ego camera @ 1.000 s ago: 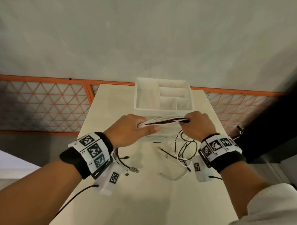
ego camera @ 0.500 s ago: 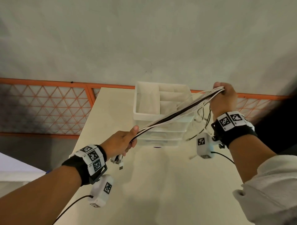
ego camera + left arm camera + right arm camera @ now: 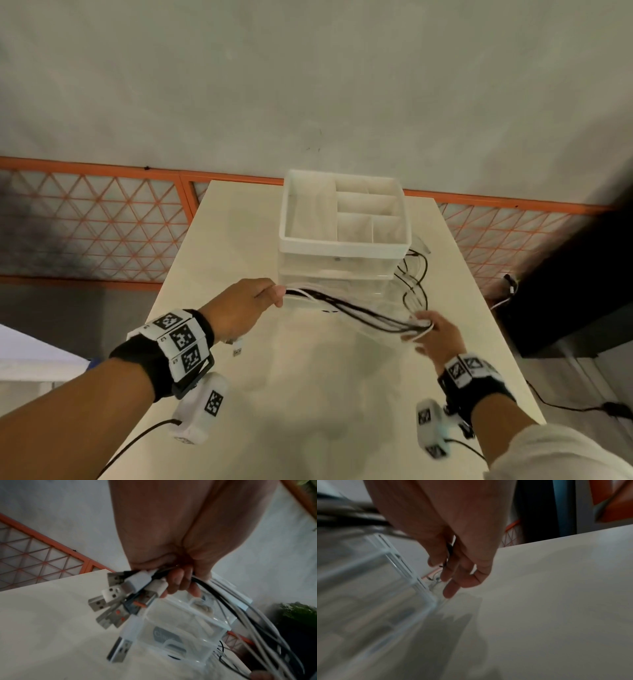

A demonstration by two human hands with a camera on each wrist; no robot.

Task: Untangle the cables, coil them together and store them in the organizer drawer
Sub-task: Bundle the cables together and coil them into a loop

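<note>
A bundle of black and white cables (image 3: 352, 310) stretches between my two hands in front of the organizer (image 3: 342, 243). My left hand (image 3: 253, 301) grips one end, fingers curled round it. Several USB plugs (image 3: 120, 595) stick out below that fist. My right hand (image 3: 432, 330) holds the other end low over the table, with the strands running between thumb and loosely bent fingers (image 3: 452, 588); that view is blurred. From there the cables loop (image 3: 416, 284) up beside the organizer's right side. The clear drawers (image 3: 180, 635) under the white divided tray look closed.
The organizer stands at the far middle of a pale table (image 3: 308, 394). An orange lattice railing (image 3: 102, 226) runs behind and left of it. A dark object (image 3: 575, 291) stands off the table's right edge, with a thin cable (image 3: 565, 406) on the floor there.
My right hand has swung down from high at the right to just above the table, bringing the bundle down. My left hand has moved up towards the organizer's front.
</note>
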